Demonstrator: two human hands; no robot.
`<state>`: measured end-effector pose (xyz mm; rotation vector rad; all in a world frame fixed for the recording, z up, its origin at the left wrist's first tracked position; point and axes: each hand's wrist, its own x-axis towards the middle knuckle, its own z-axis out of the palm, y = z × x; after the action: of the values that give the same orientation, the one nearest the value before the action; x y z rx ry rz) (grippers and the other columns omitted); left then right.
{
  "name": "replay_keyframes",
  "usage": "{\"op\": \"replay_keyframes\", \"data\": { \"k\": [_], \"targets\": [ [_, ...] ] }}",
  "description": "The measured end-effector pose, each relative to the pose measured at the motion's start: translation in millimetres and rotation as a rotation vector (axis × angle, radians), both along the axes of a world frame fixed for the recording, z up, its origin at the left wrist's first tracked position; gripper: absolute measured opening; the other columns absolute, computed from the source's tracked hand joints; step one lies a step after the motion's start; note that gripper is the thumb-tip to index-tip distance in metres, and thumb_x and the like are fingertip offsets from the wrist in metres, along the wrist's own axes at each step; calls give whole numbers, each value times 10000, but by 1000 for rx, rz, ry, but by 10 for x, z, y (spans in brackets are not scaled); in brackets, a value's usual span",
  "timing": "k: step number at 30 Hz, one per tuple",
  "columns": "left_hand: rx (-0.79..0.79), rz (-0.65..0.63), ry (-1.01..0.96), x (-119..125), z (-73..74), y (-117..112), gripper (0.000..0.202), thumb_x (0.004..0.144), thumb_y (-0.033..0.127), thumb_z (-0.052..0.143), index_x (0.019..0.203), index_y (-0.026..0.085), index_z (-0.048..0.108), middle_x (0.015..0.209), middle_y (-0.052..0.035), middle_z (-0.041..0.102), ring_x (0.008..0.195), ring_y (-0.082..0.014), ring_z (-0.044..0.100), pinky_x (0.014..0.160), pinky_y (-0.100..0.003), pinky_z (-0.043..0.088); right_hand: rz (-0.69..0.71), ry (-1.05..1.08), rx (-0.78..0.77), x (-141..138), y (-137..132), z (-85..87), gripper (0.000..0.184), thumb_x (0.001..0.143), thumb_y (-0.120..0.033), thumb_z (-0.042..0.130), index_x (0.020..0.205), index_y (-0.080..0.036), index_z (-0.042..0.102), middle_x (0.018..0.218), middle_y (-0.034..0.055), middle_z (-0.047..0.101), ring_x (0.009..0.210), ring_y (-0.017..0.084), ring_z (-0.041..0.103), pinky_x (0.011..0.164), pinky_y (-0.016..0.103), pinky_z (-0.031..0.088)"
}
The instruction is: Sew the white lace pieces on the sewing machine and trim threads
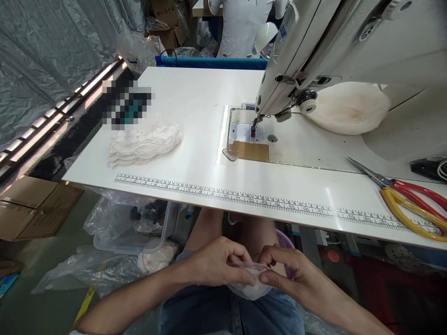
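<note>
Above my lap, my left hand (223, 263) and my right hand (288, 270) both pinch a small piece of thin white fabric (250, 289). Its upper edge is stretched between the fingers and looks sheer, while the lower part hangs bunched. Fingers hide much of it. On the white table in front stands a sewing machine (293, 60), its presser foot (253, 130) over the metal needle plate. A stack of white lace pieces (145, 142) lies on the table's left side.
Scissors (401, 195) with red and yellow handles lie at the table's right. A cream, rounded fabric bundle (349, 108) sits under the machine arm. A printed ruler (261, 200) runs along the front edge. Below left are a clear plastic bin (167, 230) and a cardboard box (38, 207).
</note>
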<state>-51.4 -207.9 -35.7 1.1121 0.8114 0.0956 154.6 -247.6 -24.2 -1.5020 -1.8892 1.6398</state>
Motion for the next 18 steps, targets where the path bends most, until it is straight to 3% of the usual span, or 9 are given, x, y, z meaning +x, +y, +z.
{"op": "replay_keyframes", "data": {
  "k": [10,18],
  "targets": [
    [32,2,20,45,-22,-5,264,662,310,738,808,94,696,630,9,593,559,-75,484,507,-157,343,-51,88,-35,17,-14,-42,258,864,-423,557,742,-198,597,683,-14,563,660,130,472,580,223,343],
    [-74,-4,-45,-161,7,42,252,691,278,721,870,102,739,748,-67,704,685,-137,620,666,-197,468,-85,164,-195,97,21,-134,292,841,-465,563,746,-189,580,687,-14,520,654,133,447,585,237,343]
  ]
}}
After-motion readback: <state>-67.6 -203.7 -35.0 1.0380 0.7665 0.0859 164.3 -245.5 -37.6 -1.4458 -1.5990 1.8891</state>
